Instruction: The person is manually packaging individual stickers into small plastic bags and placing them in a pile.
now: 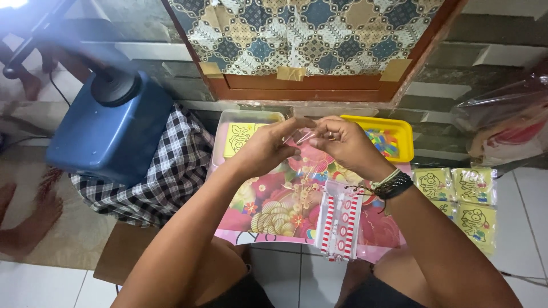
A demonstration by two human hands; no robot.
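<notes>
Tiled floor, floral bench [268, 211]: our left hand [267, 147] and right hand [342, 142] both pinch 1 clear plastic sleeve [303, 137], seemingly light, limp, slippery, best gripped at its edges.

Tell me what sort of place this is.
Probably a home floor used for small packing work: white floor tiles, a low board with a floral sheet, a yellow tray of small coloured pieces, and packed yellow cards.

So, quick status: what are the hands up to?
Left hand and right hand together pinch small clear plastic bag. Above flowery mat. Nothing in the way.
</notes>
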